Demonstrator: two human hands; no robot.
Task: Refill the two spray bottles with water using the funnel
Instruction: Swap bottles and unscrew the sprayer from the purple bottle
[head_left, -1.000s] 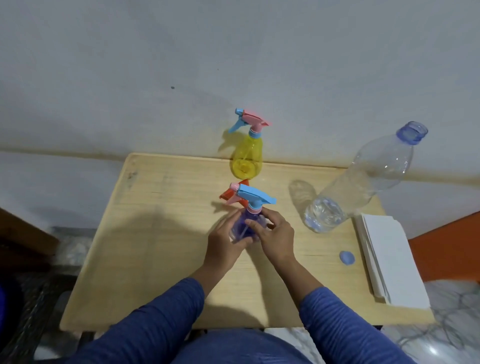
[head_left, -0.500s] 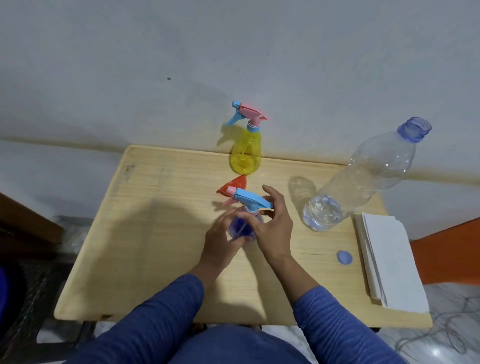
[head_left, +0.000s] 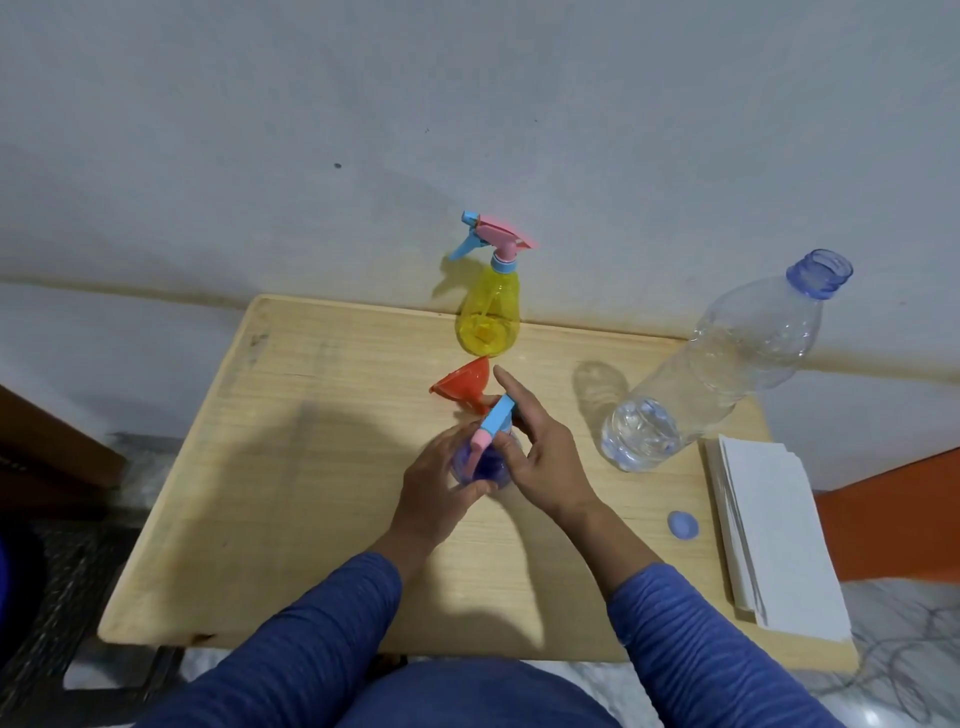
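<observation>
Unscrewing step, mid-table: my left hand (head_left: 441, 488) grips the blue bottle (head_left: 483, 462); my right hand (head_left: 540, 457) pinches its sprayer (head_left: 496, 418). Next I need the funnel (head_left: 462, 387) just behind.

Blue spray bottle (head_left: 485, 462) mostly hidden behind left hand (head_left: 441, 488) and right hand (head_left: 540, 462), body smeared by blur. Funnel (head_left: 462, 387) spout covered by the blue trigger head (head_left: 496, 418). Couldn't tell whether that head sat screwed on or loose. Both sleeves cut off at the bottom edge.
</observation>
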